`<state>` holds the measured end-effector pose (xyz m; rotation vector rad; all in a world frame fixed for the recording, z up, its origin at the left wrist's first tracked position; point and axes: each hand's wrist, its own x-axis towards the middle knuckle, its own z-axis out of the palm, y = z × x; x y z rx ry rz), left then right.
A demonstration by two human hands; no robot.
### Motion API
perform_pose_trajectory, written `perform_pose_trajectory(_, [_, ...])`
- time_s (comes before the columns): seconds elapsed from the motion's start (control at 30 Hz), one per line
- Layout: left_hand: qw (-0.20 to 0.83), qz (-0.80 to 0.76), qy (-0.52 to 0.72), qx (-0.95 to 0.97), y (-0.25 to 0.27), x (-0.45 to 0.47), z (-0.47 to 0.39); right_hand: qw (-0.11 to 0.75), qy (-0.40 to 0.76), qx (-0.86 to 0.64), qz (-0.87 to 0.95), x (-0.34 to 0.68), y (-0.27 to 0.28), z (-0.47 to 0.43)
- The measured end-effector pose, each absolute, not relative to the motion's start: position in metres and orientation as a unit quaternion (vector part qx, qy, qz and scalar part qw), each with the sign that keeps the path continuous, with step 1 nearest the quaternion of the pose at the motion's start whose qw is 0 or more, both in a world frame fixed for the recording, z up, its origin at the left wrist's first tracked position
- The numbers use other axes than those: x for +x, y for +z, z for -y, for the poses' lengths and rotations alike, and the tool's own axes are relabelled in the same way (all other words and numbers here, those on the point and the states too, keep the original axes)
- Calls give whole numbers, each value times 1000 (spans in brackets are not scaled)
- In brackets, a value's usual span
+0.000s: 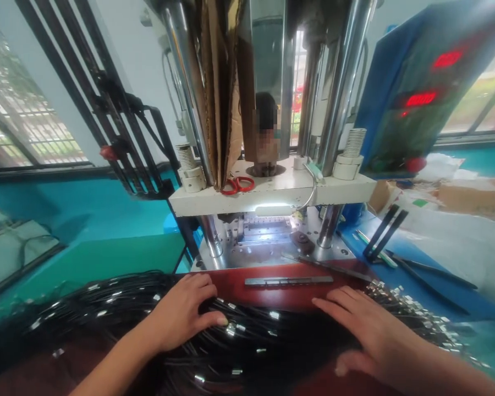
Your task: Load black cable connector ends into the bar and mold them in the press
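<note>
A heap of black cables (247, 357) with small shiny metal connectors spreads across the red-brown work surface (272, 300) in front of me. My left hand (185, 311) rests on the left part of this heap, thumb stretched out and apart from the bent fingers; its thumb tip lies beside a few connectors. Over at the heap's right side is my right hand (363, 324), palm down with fingers extended and thumb apart. I see nothing gripped in either hand. Between and beyond the hands lies a narrow metal strip (289, 281) with notches.
A press machine (272, 198) with chrome columns stands ahead, its lit metal bed (268, 234) low down. Red-handled scissors (237, 185) lie on its plate by folded cardboard (218, 99). Cable ends (421, 316) bunch at right, near black tweezers (433, 280) and a blue control box (416, 93).
</note>
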<state>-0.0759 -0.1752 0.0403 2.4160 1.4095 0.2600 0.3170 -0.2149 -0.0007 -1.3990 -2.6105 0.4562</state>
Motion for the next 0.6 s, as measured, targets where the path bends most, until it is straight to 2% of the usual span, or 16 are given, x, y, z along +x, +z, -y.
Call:
perform_pose_trajectory(0.13, [239,-440,85,861,56,-40,168,94,313,-421,846,302,51,200])
perform_pose_trajectory(0.23, [323,-347,44,880,63,-2,157,78,338,-395,851,278,78,182])
perform_pose_trajectory(0.37, [405,-317,8,858,54,19,143,37,345,-353,869,260,74,165])
perform_pose_trajectory(0.5, [422,-376,118,816,38,15,141,66,368,-366,852,268,57,157])
perform_pose_trajectory(0.6, [432,-395,156,796,31,15,145,89,371,-400,834,276,55,155])
